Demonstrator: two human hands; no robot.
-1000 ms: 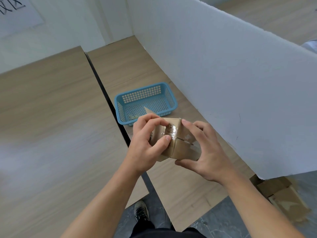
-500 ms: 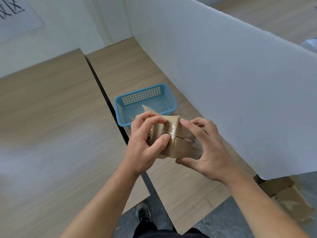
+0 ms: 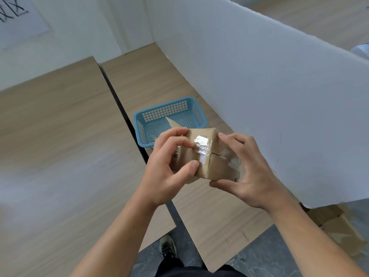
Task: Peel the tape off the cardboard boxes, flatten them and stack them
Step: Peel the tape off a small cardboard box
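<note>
Cardboard box [image 3: 211, 156] has tipped a touch this last second, its clear tape [image 3: 202, 141] now flashing up at me. It's held above the worktop [image 3: 209, 216], just before the blue basket [image 3: 165, 111], with my left grip [image 3: 167, 168] pinching the taped seam and my right grip [image 3: 253, 176] curled round the far end. No strip is free, so peeling's barely begun, and I can't tell whether an edge has lifted under that left grip.

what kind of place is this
Likely an indoor work booth: wood-grain tables, a white partition board along the right, a blue plastic basket, and cardboard pieces on the grey floor.
</note>
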